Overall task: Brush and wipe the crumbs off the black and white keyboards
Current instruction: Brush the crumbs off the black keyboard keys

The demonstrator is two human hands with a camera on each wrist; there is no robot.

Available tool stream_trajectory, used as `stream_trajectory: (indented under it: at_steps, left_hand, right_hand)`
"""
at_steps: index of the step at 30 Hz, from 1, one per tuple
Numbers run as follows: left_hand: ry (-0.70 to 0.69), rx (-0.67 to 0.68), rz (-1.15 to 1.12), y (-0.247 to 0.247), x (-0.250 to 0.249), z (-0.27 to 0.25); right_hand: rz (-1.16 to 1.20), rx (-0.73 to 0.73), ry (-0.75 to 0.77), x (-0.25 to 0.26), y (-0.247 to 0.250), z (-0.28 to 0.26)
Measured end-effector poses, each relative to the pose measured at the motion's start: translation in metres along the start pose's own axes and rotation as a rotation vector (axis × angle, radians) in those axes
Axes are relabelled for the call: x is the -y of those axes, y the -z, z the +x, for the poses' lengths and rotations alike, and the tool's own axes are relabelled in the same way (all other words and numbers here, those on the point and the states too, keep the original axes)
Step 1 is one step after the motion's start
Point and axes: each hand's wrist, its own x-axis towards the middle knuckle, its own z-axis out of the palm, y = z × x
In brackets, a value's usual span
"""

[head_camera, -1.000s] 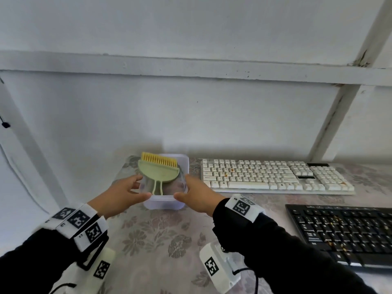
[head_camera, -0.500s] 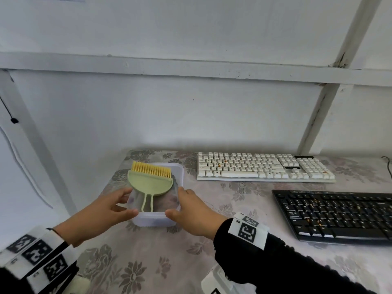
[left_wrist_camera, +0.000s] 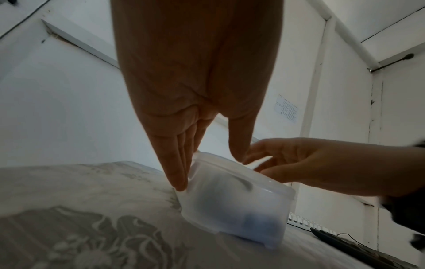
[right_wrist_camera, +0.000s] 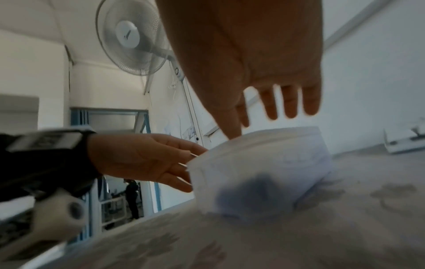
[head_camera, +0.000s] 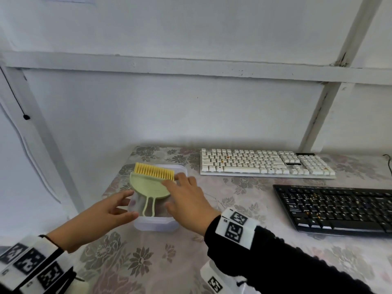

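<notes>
Half a second ago both hands flanked the translucent plastic tub [head_camera: 156, 224], the right hand [head_camera: 186, 203] resting at its right side. Now that hand has risen over the tub, fingers spread and nearly straight, fingertips [head_camera: 169, 183] lying on the right part of the pale green brush [head_camera: 148, 186]; whether they have any grip on it cannot be told, and the right wrist view shows them only loosely extended above the rim. The left hand [head_camera: 106, 213] has stayed at the tub's left wall, fingers straight and close together against the plastic, thumb up by the rim, as the left wrist view [left_wrist_camera: 181, 163] confirms. The tub itself has not shifted on the floral tablecloth [head_camera: 137, 262].

The brush lies across the top of the tub, its yellow bristles [head_camera: 154, 174] at the far edge and its looped handle [head_camera: 149, 206] pointing toward the person. Inside the tub, seen through the cloudy wall in both wrist views, sits a dark bluish lump [right_wrist_camera: 255, 189], too blurred to name.

The white keyboard [head_camera: 265, 165] lies to the right of the tub along the wall, with a few orange-brown crumbs [head_camera: 228, 157] among its keys. The black keyboard [head_camera: 339, 209] lies right of the tub and nearer the person than the white one, also speckled with crumbs [head_camera: 314, 195]. Both are well apart from the hands.
</notes>
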Motion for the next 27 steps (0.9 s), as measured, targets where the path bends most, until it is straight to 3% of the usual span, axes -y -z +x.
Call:
stream_trajectory:
  at_steps: [4, 10, 14, 18, 21, 27]
  left_hand:
    - [-0.020, 0.004, -0.010, -0.002, -0.002, 0.000]
    - [-0.071, -0.022, 0.076, -0.003, 0.001, 0.003]
    - [-0.130, -0.042, 0.105, -0.004, -0.004, 0.001]
    - [-0.250, -0.207, 0.144, -0.007, -0.020, 0.000]
    - [-0.376, -0.330, 0.076, -0.004, -0.040, 0.001]
    - [-0.481, -0.324, 0.005, -0.014, -0.086, 0.006]
  right_hand:
    - [-0.046, 0.085, 0.121, 0.003, -0.012, 0.030]
    - [-0.166, 0.080, 0.050, 0.007, -0.026, 0.048]
    - [-0.247, 0.026, 0.093, 0.013, -0.029, 0.047]
    - [-0.252, -0.124, 0.167, 0.016, -0.011, 0.043]
    - [-0.038, -0.241, 0.192, 0.011, 0.011, 0.036]
    - [0.311, -0.557, 0.073, -0.030, 0.064, 0.006]
